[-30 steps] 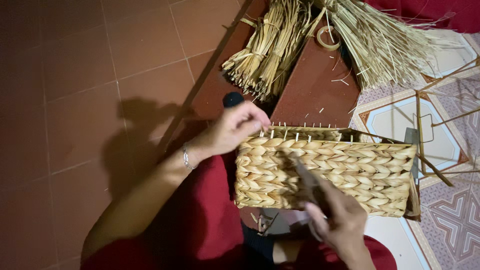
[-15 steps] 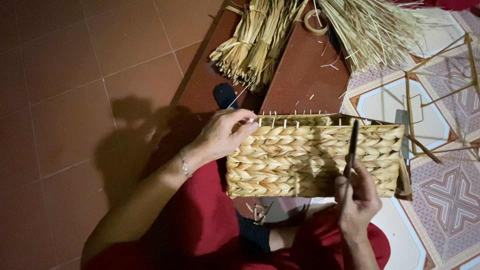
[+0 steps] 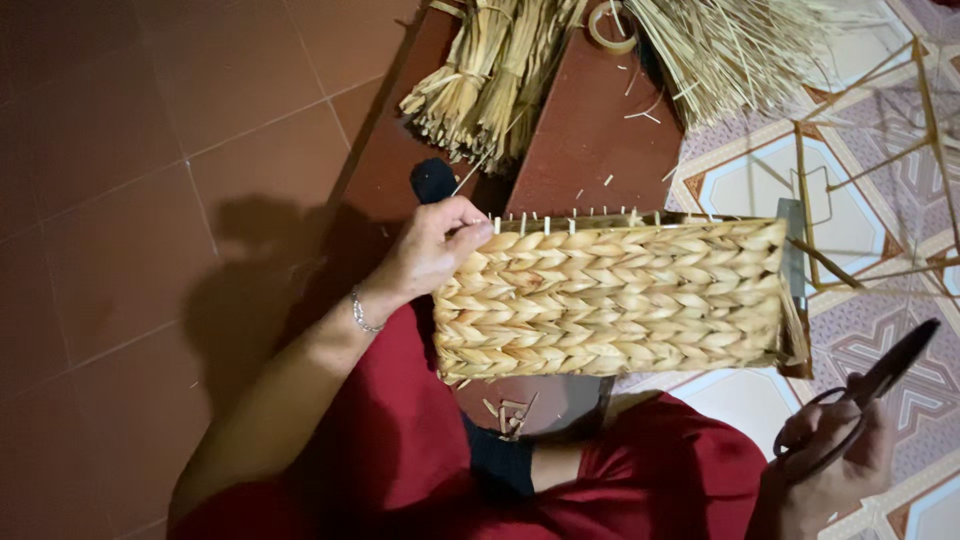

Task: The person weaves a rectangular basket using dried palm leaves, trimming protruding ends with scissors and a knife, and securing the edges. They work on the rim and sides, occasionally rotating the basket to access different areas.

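Left grip: left hand closed over the top left corner of the woven basket, thumb and fingers pinching the rim.
Right grip: right hand wrapped shut around the handles of dark scissors, held off to the lower right, clear of the basket; blades look closed or nearly so.
Basket place: propped on the lap above the red clothing, woven side facing up to the camera.
Long axis: running left to right across the view; open rim toward the top, short stalk ends sticking up along it.
Step, as a judgement: trimming stubs at the rim, scissors paused between cuts.
Next move calls for: bringing the blades back up to the rim, basket kept steady by the corner.
Around: straw bundles and loose straw on the tiled floor; cut bits under the basket; thin wire frame to the right.
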